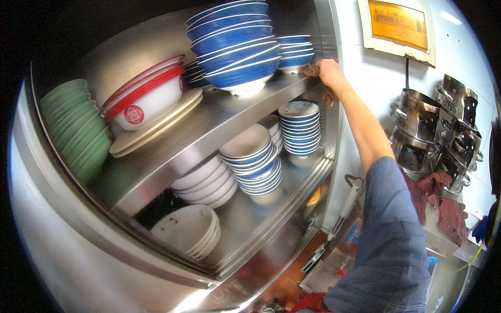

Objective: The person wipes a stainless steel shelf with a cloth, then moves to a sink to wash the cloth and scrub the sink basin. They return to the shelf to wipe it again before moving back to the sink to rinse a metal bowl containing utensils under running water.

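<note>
My right hand (pixel 331 73) grips a brown cloth (pixel 310 71) at the right end of the upper steel shelf (pixel 219 127). Part of the cloth hangs down past the shelf's front edge. Just left of the hand stands a short stack of small blue bowls (pixel 294 54). Beside those rises a tall stack of large blue bowls (pixel 238 51) with white rims, one sitting tilted. Further left, white bowls with red rims (pixel 152 105) rest on pale oval plates (pixel 164 124). Green bowls (pixel 78 125) lean in a stack at the far left. My left hand is out of view.
The lower shelf (pixel 250 219) carries blue-striped bowls (pixel 300 129), whitish bowls (pixel 207 182) and pale oval dishes (pixel 191 231). Steel pots (pixel 417 115) are stacked against the white wall at right, with dark red gloves (pixel 450 219) below. A long-handled tool (pixel 344 207) leans by the cabinet.
</note>
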Available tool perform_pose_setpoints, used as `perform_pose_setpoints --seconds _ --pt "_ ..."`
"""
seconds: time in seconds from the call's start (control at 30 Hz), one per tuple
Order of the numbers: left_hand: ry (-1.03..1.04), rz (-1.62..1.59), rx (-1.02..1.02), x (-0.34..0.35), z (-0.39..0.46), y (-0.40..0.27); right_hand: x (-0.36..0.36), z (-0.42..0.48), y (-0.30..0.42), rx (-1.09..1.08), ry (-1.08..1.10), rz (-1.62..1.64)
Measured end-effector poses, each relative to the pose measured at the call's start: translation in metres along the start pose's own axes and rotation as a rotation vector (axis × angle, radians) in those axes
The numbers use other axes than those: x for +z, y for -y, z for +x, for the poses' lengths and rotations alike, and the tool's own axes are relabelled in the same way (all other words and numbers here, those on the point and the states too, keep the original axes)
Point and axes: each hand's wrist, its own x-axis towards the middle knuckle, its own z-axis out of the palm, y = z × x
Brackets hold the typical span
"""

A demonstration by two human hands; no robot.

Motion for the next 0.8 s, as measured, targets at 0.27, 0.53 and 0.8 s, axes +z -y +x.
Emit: perform_pose_setpoints --seconds 0.27,0.53,0.8 --pt "0.036 0.002 -0.012 0.012 -0.005 -0.001 0.018 0.017 -0.009 -0.013 -0.008 -0.094" --pt "0.129 -0.043 -0.053 0.013 -0.053 0.027 -0.021 -0.009 0.036 -0.084 0.035 -0.031" --pt "0.119 -0.075 -0.115 -0.001 -0.097 0.051 -0.109 -0.037 0.132 -0.543 0.092 0.208"
